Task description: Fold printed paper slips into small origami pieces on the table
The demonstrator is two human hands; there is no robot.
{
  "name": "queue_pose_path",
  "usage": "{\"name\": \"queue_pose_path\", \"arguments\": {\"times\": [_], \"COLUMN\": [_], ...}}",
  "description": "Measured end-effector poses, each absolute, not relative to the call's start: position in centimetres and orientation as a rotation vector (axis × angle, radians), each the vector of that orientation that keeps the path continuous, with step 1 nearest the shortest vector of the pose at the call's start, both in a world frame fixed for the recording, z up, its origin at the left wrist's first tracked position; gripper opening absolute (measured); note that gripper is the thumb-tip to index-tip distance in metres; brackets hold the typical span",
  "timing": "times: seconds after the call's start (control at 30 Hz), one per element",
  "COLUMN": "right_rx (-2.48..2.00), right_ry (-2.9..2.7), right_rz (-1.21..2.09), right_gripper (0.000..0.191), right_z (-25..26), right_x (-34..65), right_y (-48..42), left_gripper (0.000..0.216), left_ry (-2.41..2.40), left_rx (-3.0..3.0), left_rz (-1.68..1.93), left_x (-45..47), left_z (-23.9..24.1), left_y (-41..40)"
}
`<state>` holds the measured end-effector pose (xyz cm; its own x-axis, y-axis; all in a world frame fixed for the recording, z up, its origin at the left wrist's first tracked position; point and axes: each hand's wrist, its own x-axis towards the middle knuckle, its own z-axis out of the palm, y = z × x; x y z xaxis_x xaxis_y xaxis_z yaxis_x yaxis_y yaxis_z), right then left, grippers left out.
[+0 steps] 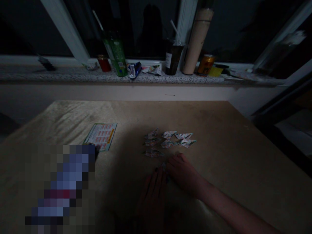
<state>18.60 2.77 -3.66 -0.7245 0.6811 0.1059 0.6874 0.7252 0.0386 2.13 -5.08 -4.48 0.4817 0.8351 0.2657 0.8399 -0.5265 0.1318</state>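
My left hand (153, 187) lies low over the table with its fingers stretched forward, in deep shadow. Beside it, my right hand (181, 172) has curled fingers that close around the edge of a small folded piece of paper (163, 166). Most of that paper is hidden between and under the two hands, and the left fingertips touch it. Just beyond the hands lie several small folded paper boats (153, 152) with printed sides, grouped in short rows.
A printed card sheet (103, 133) lies on the table (212, 117) at the left, near a blurred-out blue object (65, 182). On the granite windowsill (80, 76) stand a green bottle (118, 57), a dark cup (173, 60), a tall beige cylinder (198, 40) and an orange can (206, 65).
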Motion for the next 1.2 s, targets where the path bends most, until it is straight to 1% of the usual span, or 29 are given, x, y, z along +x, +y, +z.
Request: {"name": "queue_pose_path", "arguments": {"times": [0.13,0.27,0.37,0.43,0.47,0.6,0.8,0.87,1.07,1.2], "right_rx": [-1.280,-1.392,-1.356,-1.220,-1.166,-1.247,-1.431,-1.463,-1.437,-1.485], "right_ry": [-2.725,-2.620,-2.620,-2.654,-2.641,-2.540,-2.529,-2.518,-2.491,-2.433], "right_rz": [-0.135,-0.114,-0.128,-0.114,-0.123,-0.112,-0.081,-0.082,-0.117,-0.195], "right_gripper": [0.006,0.010,0.010,0.026,0.030,0.033,0.048,0.048,0.040,0.041], "right_z": [-4.1,-4.1,-3.9,-4.0,-4.1,-4.5,-4.3,-4.4,-4.2,-4.0], "right_x": [18.4,18.4,18.6,18.8,18.9,19.3,19.8,19.8,19.6,19.8], "right_y": [2.6,2.6,1.6,0.2,-0.7,-3.8,-4.2,-4.0,-3.8,-3.9], "left_gripper": [0.081,0.081,0.073,0.065,0.064,0.066,0.070,0.071,0.071,0.069], "left_ry": [-1.552,-1.573,-1.614,-1.618,-1.605,-1.548,-1.628,-1.638,-1.655,-1.653], "left_rx": [-2.681,-2.687,-2.662,-2.646,-2.649,-2.640,-2.620,-2.631,-2.603,-2.589], "left_rz": [-0.443,-0.391,-0.392,-0.404,-0.402,-0.404,-0.378,-0.371,-0.350,-0.340], "left_x": [2.3,2.6,2.8,2.9,3.0,3.2,3.4,3.5,4.0,4.1], "left_z": [-4.6,-4.6,-4.6,-4.7,-4.7,-5.0,-5.1,-4.9,-4.5,-4.6], "left_y": [-5.1,-5.3,-5.4,-5.4,-5.3,-5.1,-5.5,-5.6,-5.3,-5.4]}}
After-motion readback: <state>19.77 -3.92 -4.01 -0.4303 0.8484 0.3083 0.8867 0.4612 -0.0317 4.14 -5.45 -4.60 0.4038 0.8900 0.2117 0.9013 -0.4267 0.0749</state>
